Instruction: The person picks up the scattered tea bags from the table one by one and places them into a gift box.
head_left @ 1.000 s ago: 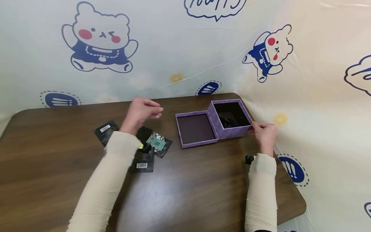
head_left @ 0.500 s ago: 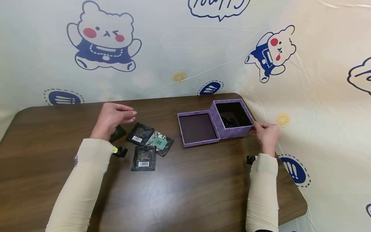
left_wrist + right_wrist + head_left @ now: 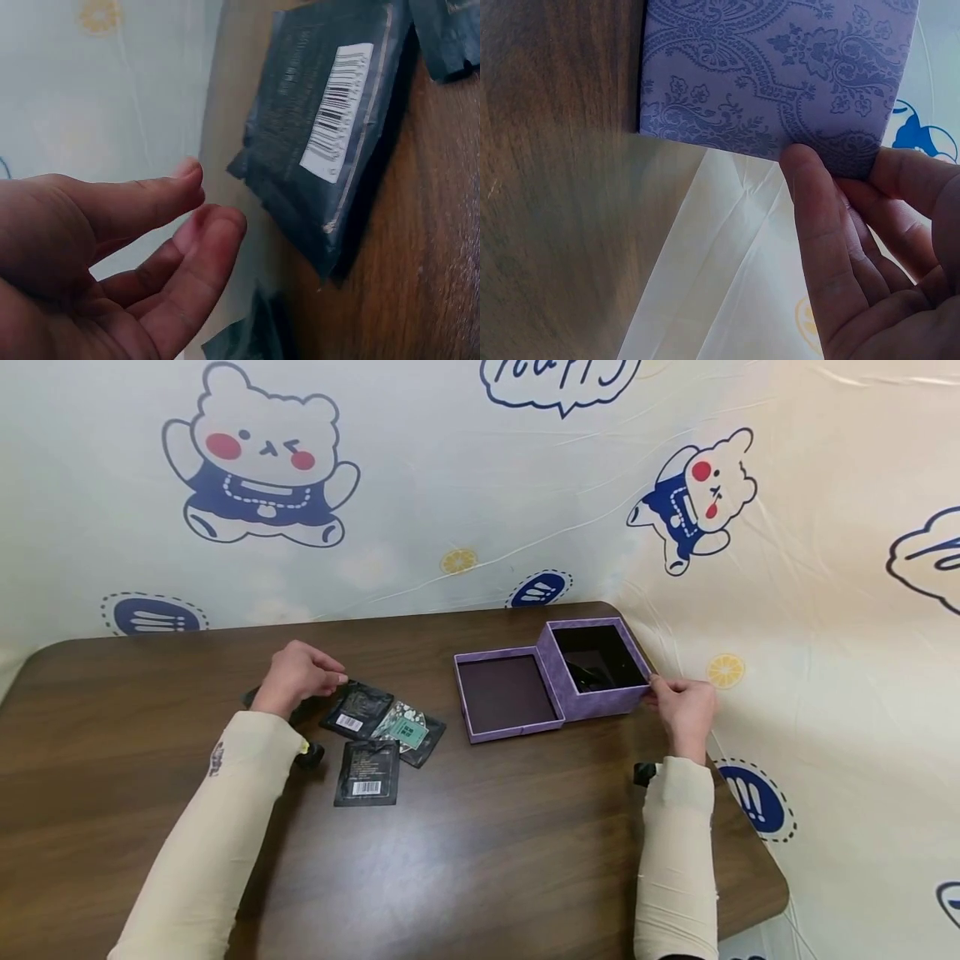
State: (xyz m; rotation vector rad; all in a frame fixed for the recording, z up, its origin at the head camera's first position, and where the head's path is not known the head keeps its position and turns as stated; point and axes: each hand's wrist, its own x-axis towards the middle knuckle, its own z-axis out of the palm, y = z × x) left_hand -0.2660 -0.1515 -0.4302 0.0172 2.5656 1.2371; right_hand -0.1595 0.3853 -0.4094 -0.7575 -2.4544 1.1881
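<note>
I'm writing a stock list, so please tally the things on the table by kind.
Sachets with barcode up: 2
Sachet with teal label: 1
Dark sachet partly hidden by the left hand and sleeve: 1
Purple box, lid open: 1
Total: 5, leaving out the box's dark contents, which I can't count.

Broad lane across the near tabletop [image 3: 480,860], narrower passage between black sachets [image 3: 358,710] and lid [image 3: 510,693], purple box [image 3: 603,702] enterable from above, walled at the sides, right hand [image 3: 686,708] blocking its near right corner, backdrop [image 3: 420,477] barring the far edge, left hand [image 3: 294,678] crowding the sachets' left.
</note>
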